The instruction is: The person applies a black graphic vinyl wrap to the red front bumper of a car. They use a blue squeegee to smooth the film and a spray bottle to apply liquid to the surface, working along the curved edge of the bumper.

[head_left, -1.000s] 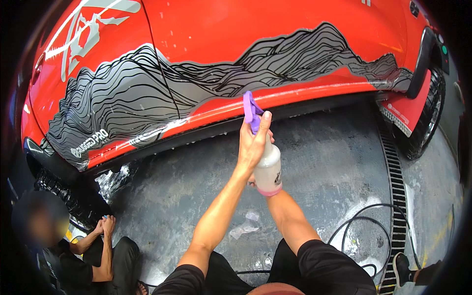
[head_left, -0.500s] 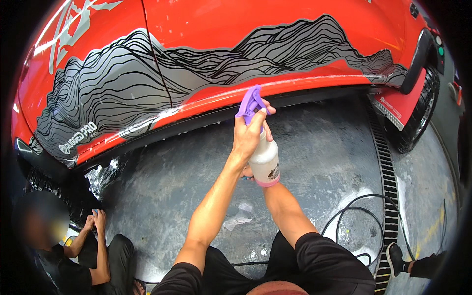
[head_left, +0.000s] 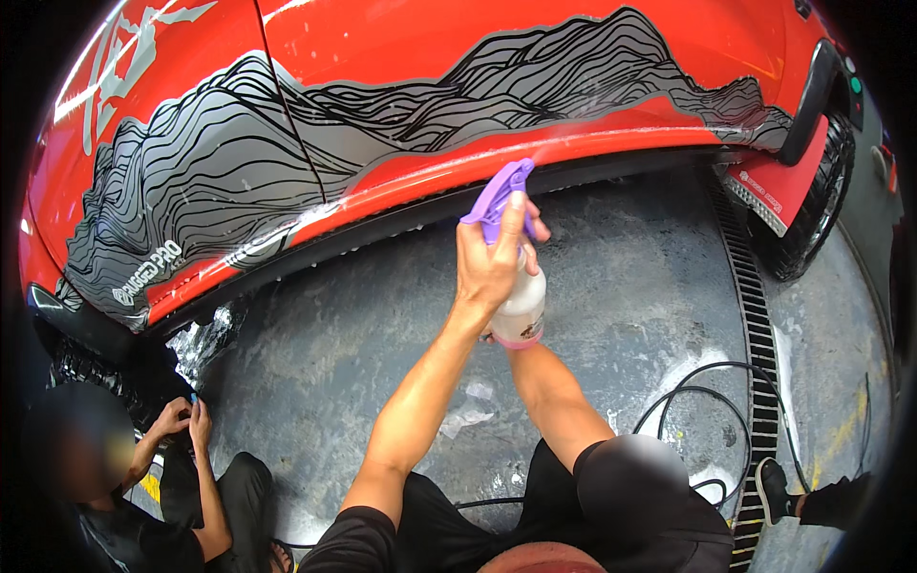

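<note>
My left hand is wrapped round the neck and trigger of a spray bottle. Its sprayer head is purple, its body is translucent white, and pink shows at the base. The nozzle points at the lower side of a red car, where a faint haze hangs in front of it. Grey and black wavy mountain graphics cover the doors. My right hand is almost wholly behind the bottle and my left wrist, so its fingers are hidden; the right forearm passes below the bottle's base.
At the left a co-worker crouches by the car's wheel, hands together around something small and blue. A drain grate crosses the wet grey floor. A black hose coils at right, near another person's shoe.
The spray bottle and my left hand have moved slightly up toward the car, and the sprayer has tilted right. My right hand has slipped further out of sight. The co-worker's hands have shifted.
</note>
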A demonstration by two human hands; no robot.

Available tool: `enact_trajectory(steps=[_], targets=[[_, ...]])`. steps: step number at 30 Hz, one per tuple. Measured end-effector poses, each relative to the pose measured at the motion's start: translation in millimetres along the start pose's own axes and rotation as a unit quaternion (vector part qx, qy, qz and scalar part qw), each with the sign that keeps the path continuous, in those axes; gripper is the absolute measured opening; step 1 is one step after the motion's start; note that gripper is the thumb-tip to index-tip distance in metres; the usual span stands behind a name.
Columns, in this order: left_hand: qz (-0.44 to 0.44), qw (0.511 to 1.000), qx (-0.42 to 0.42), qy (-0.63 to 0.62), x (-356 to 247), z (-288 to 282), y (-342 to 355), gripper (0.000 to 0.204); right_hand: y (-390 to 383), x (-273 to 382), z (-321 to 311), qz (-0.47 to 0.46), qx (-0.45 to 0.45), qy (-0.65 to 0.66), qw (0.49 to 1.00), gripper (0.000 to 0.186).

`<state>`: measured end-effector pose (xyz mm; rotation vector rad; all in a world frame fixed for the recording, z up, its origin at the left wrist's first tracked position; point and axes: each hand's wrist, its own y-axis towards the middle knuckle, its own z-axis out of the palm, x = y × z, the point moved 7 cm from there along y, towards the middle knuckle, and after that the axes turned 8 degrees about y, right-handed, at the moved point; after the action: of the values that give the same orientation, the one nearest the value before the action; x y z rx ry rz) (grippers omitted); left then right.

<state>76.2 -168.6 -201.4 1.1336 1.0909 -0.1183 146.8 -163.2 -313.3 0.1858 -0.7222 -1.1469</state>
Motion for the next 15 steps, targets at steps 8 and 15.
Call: enact_trajectory(steps=[8,15], targets=[[0.031,0.997,-0.064,-0.030,-32,-49,7,0.055,26,-178,-79,0.278,0.071,-0.234,0.929,0.028],[0.074,0.993,-0.089,0.005,-57,-71,23,0.065,-11,-268,-282,0.525,0.229,-0.604,0.554,0.056]])
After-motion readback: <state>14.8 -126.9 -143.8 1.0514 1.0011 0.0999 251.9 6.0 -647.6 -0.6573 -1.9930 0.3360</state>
